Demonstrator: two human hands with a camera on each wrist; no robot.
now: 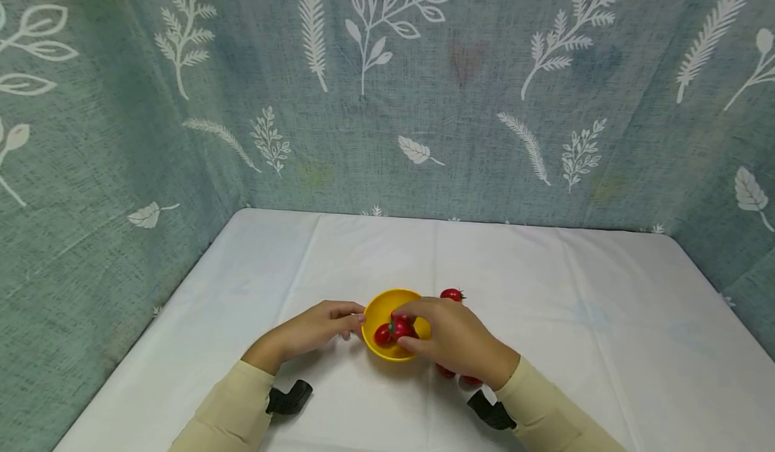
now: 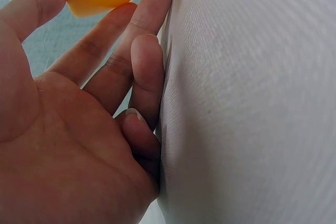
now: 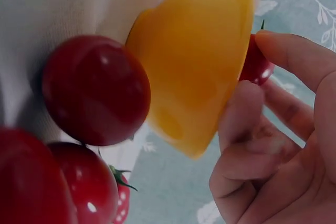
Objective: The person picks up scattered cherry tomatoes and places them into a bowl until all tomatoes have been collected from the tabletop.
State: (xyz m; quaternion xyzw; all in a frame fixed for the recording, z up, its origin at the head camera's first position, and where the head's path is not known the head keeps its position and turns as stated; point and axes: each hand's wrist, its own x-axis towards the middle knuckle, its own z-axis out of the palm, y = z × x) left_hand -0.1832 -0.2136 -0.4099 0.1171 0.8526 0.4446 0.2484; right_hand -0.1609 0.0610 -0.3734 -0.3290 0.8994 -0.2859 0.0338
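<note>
A small yellow bowl (image 1: 379,309) stands on the white cloth with red cherry tomatoes (image 1: 383,334) inside. My left hand (image 1: 317,331) holds the bowl loosely at its left side, thumb tip at the rim and fingertips (image 2: 155,3) against the outer wall. Over the bowl's opening, my right hand (image 1: 457,337) pinches a cherry tomato (image 3: 258,65) with a green stem between thumb and fingers. In the right wrist view this tomato shows just past the rim, partly hidden by the bowl.
Another cherry tomato (image 1: 451,294) lies right of the bowl, behind my right hand. More tomatoes (image 3: 96,90) sit beside the bowl, partly covered by my right wrist in the head view. A leaf-patterned green curtain (image 1: 387,122) surrounds the white-covered table (image 1: 533,284).
</note>
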